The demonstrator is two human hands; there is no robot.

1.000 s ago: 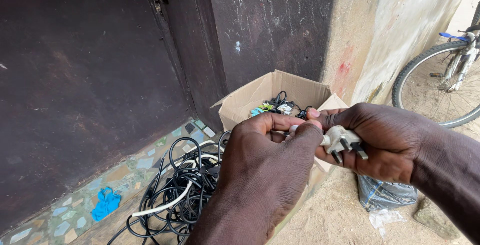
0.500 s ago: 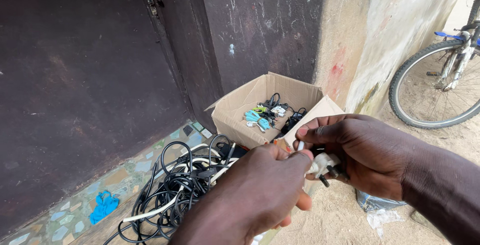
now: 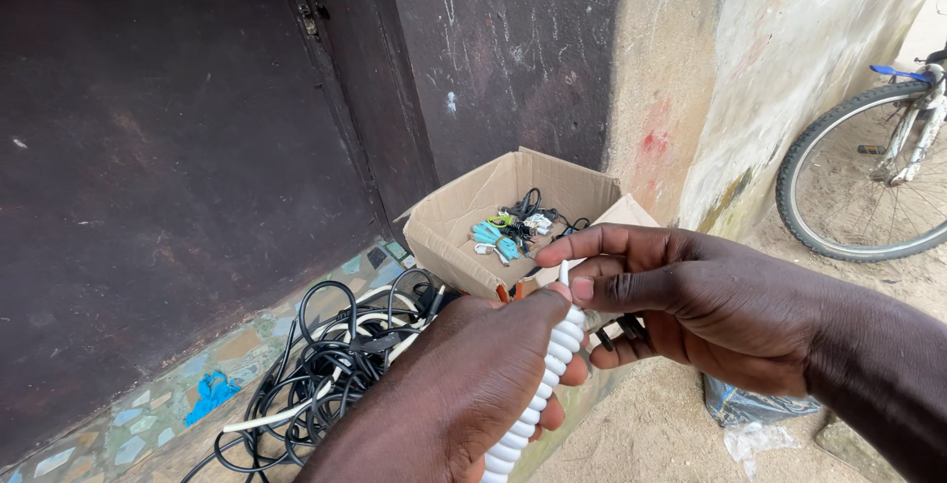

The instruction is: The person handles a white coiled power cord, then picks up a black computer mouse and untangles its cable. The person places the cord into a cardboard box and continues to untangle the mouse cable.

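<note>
White coiled cable [image 3: 541,384] looks light, springy and bendy to us. Our left hand [image 3: 464,394] wraps its fingers [image 3: 552,310] shut around the coils, and our right hand [image 3: 691,315] pinches the tip.

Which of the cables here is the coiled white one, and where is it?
The coiled white cable is the one gripped in the left hand, with the right hand pinching its tip. The others lie as a mostly black, uncoiled tangle on the ground.
</note>
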